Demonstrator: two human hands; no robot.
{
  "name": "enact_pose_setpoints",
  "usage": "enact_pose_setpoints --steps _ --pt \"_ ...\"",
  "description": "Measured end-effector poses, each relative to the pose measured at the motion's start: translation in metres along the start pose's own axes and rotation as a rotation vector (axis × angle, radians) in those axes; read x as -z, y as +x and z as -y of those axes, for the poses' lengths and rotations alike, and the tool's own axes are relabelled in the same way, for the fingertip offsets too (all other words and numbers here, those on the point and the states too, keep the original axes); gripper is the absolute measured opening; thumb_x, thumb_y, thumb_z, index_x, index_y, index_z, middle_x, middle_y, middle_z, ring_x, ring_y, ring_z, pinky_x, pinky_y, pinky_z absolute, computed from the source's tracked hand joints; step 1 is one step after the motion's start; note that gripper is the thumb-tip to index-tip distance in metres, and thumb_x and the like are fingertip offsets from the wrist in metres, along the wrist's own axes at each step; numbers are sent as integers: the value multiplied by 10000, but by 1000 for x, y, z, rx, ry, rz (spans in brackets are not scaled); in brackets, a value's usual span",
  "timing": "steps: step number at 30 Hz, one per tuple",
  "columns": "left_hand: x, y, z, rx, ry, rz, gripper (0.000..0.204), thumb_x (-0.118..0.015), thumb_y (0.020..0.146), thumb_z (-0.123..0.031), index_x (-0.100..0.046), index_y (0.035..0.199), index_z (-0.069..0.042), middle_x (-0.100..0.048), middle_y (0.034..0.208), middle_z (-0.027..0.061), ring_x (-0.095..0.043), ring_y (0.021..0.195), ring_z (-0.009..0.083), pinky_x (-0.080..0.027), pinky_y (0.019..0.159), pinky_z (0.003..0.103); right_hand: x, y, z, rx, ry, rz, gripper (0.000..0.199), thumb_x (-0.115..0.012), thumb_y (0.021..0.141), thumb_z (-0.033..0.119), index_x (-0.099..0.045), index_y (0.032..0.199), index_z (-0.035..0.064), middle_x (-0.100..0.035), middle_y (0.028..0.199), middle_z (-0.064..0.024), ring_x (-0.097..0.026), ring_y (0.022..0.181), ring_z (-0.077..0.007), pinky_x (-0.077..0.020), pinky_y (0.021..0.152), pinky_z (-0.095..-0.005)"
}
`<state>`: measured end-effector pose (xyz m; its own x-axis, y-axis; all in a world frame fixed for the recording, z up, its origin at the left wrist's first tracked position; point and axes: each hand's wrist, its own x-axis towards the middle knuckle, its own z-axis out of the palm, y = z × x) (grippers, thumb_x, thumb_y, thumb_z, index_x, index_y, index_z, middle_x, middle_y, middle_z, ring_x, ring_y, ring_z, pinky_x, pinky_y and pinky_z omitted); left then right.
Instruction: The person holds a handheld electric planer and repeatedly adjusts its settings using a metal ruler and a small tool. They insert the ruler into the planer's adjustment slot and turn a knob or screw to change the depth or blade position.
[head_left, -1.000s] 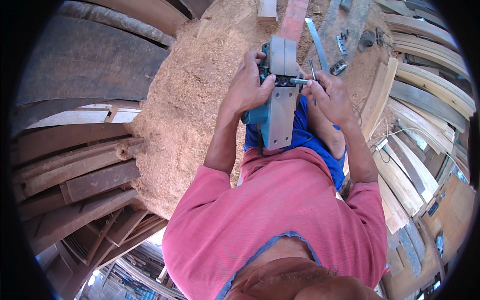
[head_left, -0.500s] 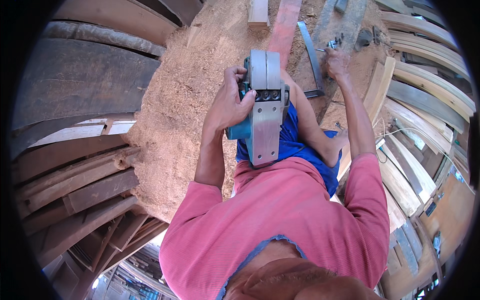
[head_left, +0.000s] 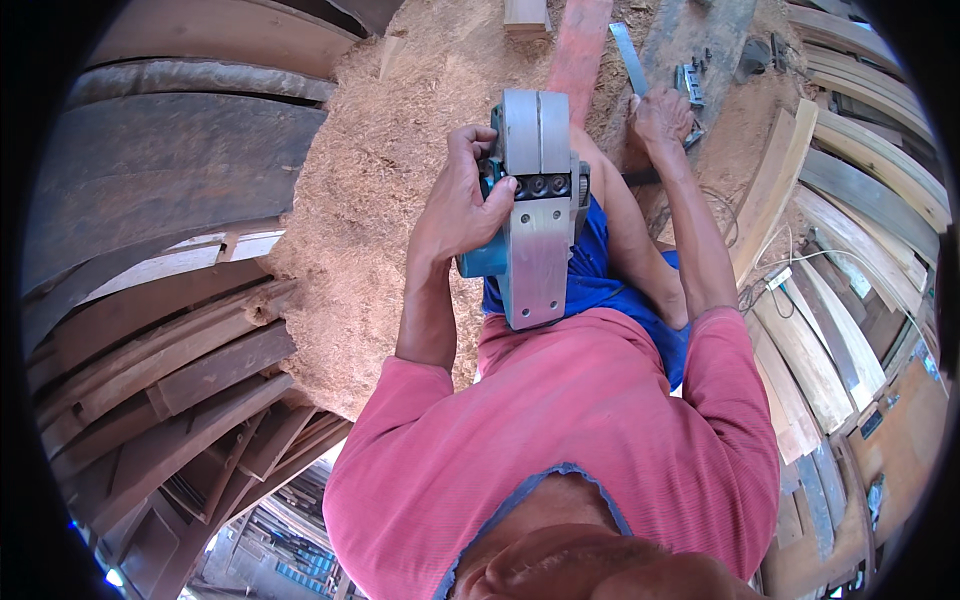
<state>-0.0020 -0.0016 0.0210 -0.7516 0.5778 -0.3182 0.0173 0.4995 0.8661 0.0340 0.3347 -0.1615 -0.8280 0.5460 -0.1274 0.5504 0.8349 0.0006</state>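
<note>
Head view: our left hand (head_left: 462, 205) clenches the upturned electric planer (head_left: 530, 205); right hand (head_left: 660, 115) closes on small metal parts (head_left: 690, 82). Sole untouched; servicing barely begun, we judge.

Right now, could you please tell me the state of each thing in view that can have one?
Electric planer: turned sole-up, held off the ground.
Left hand: grip closed around the planer's teal body.
Right hand: off the planer, resting on small metal parts on the ground; grip unclear.
Sawdust heap: piled loose on the ground.
Red board: lying flat.
Planks: stacked at the right.
</note>
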Motion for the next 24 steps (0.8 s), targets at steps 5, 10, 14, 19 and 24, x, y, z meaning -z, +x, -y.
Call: enact_pose_setpoints --steps 5,10,14,19,24 --pt "0 -1 4 -38 23 -14 675 -644 996 -122 -293 1551 31 -607 1308 237 -617 1215 273 -509 1090 455 27 1 -7 3 217 74 455 -697 1051 401 -705 1235 -15 -759 1186 -245 -759 1073 -407 -590 958 -545" --pt "2 -3 13 -105 24 -12 678 -637 996 -124 -283 1552 37 -607 1291 235 -616 1218 276 -505 1098 457 98 -45 -15 -9 1032 160 332 -598 1125 203 -655 1377 -6 -749 933 -151 -744 841 -228 -609 827 -408" --pt "1 -3 15 -117 17 -27 689 -652 994 -146 -283 1542 49 -609 1291 257 -647 1175 294 -534 1059 450 172 -108 -34 188 718 -2 482 -551 1106 139 -594 1586 143 -773 929 -171 -760 884 -351 -588 837 -473" --pt "1 -3 18 -12 -164 -11 717 -680 987 -192 -294 1523 85 -607 1307 326 -709 1121 354 -567 1023 471 224 -194 -43 494 463 -36 533 -592 1076 119 -597 1605 183 -766 1055 -221 -731 954 -449 -576 847 -525" --pt "-6 -8 22 -141 -25 -29 656 -649 1072 -207 -280 1558 33 -630 1309 226 -668 1146 246 -573 1006 409 231 -253 -38 407 493 116 541 -657 1052 98 -637 1584 194 -740 1084 -244 -706 922 -461 -566 845 -521"
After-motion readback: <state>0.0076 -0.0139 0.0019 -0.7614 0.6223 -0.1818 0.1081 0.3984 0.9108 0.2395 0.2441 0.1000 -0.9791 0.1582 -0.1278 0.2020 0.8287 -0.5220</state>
